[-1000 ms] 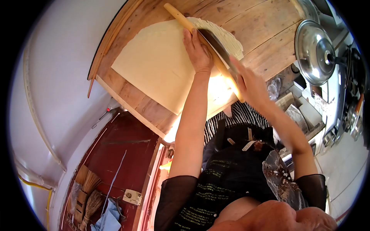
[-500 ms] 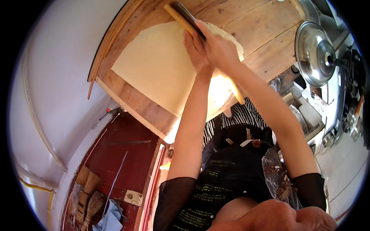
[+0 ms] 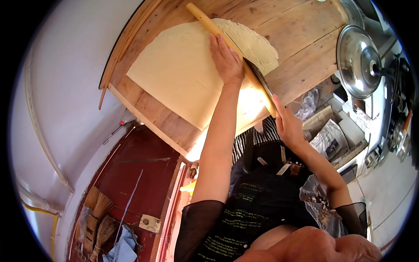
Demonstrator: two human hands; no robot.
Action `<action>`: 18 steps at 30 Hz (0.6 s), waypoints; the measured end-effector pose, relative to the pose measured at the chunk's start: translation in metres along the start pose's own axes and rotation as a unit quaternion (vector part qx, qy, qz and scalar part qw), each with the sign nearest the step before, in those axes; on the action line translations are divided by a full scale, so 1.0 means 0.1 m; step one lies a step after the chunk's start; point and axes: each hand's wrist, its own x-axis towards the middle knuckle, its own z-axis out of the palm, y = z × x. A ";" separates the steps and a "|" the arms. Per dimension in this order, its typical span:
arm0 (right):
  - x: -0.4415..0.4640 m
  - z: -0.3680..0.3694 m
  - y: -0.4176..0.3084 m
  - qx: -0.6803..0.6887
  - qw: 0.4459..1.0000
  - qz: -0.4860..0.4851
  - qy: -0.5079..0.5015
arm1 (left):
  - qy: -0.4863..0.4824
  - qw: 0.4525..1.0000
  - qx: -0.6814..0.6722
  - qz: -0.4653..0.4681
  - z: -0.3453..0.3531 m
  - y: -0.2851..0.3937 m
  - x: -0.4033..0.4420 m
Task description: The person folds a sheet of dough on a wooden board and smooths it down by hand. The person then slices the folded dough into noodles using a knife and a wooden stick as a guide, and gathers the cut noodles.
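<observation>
A wide sheet of rolled dough (image 3: 174, 74) lies on the wooden board, with a rolling pin (image 3: 209, 24) slanting across it. My left hand (image 3: 228, 61) rests flat on the dough and against the pin, its fingers stretched out. Along the pin's right side runs the dark blade of a knife (image 3: 258, 73). My right hand (image 3: 288, 124) is closed around the knife's near end, by the near end of the pin; the handle is mostly hidden. Right of the pin, the dough (image 3: 255, 41) is marked with fine, close lines like thin strips.
The wooden board (image 3: 301, 35) reaches to the wall. Thin sticks (image 3: 131, 37) lie along its left edge. A metal pan lid (image 3: 355, 56) is at the right, near a stove. Below left are a dark red door (image 3: 135, 161) and brooms (image 3: 104, 231).
My right hand has drawn the knife along the pin toward my body, from the far end to the near end. My left hand stays on the dough and pin.
</observation>
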 end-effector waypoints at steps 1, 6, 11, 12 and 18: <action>-0.01 0.04 0.04 -0.022 1.000 0.009 -0.006 | -0.001 1.000 0.001 -0.001 -0.01 0.00 0.00; 1.22 0.13 -0.43 -0.037 0.999 -0.002 0.019 | -0.003 1.000 -0.010 0.001 0.02 -0.08 0.03; 2.27 -0.11 -0.81 -0.041 0.996 -0.040 0.070 | -0.026 0.999 -0.016 -0.034 0.05 -0.09 0.03; 2.33 -0.24 -0.82 -0.024 0.999 -0.036 0.029 | -0.012 0.999 -0.037 -0.012 0.04 -0.12 0.03; 0.99 -0.33 -0.42 -0.028 0.999 -0.022 -0.009 | -0.023 0.998 -0.060 -0.021 -0.05 -0.10 -0.04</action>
